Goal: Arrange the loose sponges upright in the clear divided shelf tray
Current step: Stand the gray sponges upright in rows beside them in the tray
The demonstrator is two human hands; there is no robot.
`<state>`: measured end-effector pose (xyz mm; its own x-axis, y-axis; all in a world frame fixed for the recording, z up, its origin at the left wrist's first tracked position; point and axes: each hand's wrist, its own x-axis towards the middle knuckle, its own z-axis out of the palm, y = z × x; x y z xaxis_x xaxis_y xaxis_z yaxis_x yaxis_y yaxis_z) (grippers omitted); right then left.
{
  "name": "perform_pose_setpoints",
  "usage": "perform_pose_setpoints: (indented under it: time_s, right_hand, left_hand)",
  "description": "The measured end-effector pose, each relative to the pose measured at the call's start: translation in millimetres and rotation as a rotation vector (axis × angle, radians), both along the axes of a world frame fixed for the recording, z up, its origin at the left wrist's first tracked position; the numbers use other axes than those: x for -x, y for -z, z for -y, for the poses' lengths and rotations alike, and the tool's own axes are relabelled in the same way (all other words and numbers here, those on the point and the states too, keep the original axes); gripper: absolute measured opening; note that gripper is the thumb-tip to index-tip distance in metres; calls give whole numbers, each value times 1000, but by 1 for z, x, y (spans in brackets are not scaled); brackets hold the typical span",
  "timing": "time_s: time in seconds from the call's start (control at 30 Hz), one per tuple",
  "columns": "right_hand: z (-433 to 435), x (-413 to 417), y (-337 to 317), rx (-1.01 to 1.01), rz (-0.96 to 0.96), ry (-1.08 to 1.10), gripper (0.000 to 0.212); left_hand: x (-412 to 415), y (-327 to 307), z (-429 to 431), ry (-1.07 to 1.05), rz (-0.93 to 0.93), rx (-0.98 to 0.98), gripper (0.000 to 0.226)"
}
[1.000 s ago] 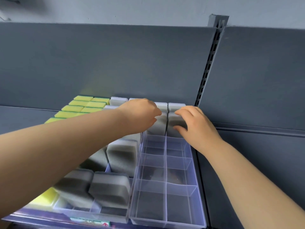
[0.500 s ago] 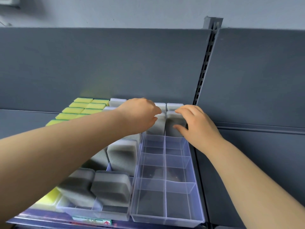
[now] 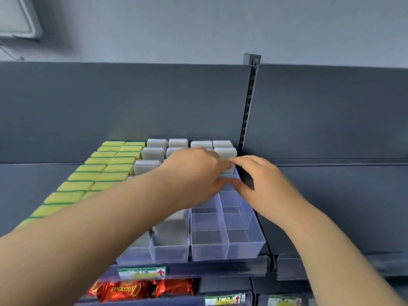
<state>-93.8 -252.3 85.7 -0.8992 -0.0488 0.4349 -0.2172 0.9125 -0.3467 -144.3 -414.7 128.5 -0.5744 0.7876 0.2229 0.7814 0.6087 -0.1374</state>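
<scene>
The clear divided tray [image 3: 227, 250] sits at the right end of the shelf, its front compartments holding nothing. Grey sponges [image 3: 225, 152] stand upright in its back rows. My left hand [image 3: 194, 173] and my right hand [image 3: 262, 184] meet over the third row of the right column. Fingers and thumbs of both pinch one grey sponge [image 3: 230, 172] there, which they mostly hide. A second clear tray [image 3: 170, 250] on the left holds more grey sponges [image 3: 172, 226], partly behind my left forearm.
Yellow-green sponges [image 3: 106, 164] fill rows at the left of the shelf. A slotted shelf upright [image 3: 249, 107] rises just right of the tray. A price label [image 3: 141, 272] is on the shelf edge, with red snack packs [image 3: 123, 290] on the shelf below.
My left hand has slid right from the left column to the right-column sponge, meeting my right hand. The view has tipped down and now takes in the shelf edge and the shelf below.
</scene>
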Motion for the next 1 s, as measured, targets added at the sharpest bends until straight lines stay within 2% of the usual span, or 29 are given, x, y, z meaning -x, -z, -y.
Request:
perform_pose_setpoints:
  time_s: [0.13,0.23,0.37,0.57,0.67,0.77,1.0]
  right_hand:
    - [14,-59,15,144,11,115,42]
    - [18,-109,38,257,35,239,41]
    - [10,-179,84,308,118,448,44]
    - [-28,-272,133,294,235,747,43]
    - [-54,-311,148,321,272,850,45]
    - [-87,-344,158,316,303,904,45]
    - [-216,-425,140,259,271,988,43]
  left_hand:
    - [-45,23,0,136,-57,-92,33]
    - [-73,45,-6,236,-34,-191,38]
    - [-115,79,-29,375,26,-276,41]
    - [-161,128,-79,461,137,-256,34]
    - [-180,149,-109,475,170,-187,31]
    - [-206,170,-149,485,186,-134,22]
    - [-271,185,-293,549,170,-125,33]
